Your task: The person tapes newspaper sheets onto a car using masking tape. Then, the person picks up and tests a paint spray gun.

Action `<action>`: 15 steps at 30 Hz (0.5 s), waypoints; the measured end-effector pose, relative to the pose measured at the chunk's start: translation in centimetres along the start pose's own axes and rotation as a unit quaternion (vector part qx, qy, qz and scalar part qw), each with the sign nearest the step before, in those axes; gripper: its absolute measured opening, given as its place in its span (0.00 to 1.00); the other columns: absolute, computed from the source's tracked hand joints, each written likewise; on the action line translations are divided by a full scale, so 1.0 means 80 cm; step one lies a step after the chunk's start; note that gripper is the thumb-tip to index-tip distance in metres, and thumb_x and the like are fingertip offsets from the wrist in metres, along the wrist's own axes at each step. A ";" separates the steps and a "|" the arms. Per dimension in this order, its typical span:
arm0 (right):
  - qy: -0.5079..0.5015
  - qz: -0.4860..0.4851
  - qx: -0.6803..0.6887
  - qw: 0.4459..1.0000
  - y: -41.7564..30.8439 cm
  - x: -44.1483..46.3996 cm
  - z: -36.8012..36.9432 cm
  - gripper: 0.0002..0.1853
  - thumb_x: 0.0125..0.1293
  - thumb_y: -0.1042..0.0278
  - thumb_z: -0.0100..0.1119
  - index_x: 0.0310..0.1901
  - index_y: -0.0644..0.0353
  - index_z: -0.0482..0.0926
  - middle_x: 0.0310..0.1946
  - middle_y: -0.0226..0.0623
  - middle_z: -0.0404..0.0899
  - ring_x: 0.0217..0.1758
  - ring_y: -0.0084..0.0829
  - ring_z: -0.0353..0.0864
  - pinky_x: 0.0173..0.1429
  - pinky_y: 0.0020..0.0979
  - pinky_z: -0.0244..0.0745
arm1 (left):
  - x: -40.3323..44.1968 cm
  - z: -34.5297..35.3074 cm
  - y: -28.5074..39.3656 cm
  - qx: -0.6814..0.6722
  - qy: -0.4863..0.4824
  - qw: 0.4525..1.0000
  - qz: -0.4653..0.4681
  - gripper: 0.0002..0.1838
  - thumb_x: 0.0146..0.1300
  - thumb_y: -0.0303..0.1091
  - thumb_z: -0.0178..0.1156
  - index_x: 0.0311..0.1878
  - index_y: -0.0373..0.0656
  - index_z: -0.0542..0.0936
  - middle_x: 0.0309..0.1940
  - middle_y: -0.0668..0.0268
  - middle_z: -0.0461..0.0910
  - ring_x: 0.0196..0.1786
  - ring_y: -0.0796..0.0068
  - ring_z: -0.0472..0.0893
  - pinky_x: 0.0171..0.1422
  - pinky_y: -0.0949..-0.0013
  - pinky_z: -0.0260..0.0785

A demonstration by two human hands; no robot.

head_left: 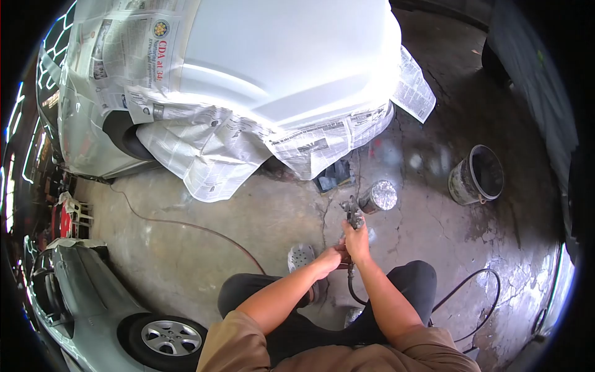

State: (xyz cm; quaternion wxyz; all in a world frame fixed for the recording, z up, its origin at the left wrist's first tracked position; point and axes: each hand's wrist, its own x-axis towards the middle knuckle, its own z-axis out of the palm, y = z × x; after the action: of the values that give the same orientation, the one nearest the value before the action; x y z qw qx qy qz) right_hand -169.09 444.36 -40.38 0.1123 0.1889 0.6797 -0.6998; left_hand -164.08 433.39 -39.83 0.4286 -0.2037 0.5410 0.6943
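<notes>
My right hand (356, 240) is wrapped round the handle of a spray gun (353, 212), which points away from me. A dark hose (351, 282) hangs down from under the grip. Close beside it, my left hand (334, 257) is closed near the base of the gun's handle; what its fingers hold is hidden. Just beyond the gun, a silvery can (379, 197) is on the concrete floor. Ahead is a white car panel (285, 56), with newspaper sheets (217, 149) hanging along its lower edge.
A stained bucket (468, 180) stands at the right. A grey car (93, 297) is at the lower left. A hose (180, 224) crosses the floor at the left, and another (496, 285) loops at the lower right. A dark tray (334, 177) lies beneath the newspaper.
</notes>
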 end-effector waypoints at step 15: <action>0.005 0.051 0.023 0.998 -0.002 -0.001 -0.009 0.15 0.70 0.63 0.63 0.52 0.60 0.74 0.30 0.33 0.78 0.20 0.26 0.76 0.23 0.32 0.72 | 0.004 -0.001 -0.011 0.006 -0.013 1.000 0.019 0.15 0.77 0.37 0.55 0.61 0.45 0.79 0.51 0.69 0.84 0.52 0.74 0.83 0.62 0.64 0.75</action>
State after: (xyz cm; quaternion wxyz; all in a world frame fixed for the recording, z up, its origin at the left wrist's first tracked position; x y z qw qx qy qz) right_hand -169.00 445.10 -40.17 0.1400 0.2296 0.6533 -0.7077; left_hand -163.55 433.48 -40.60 0.4233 -0.1823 0.5432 0.7017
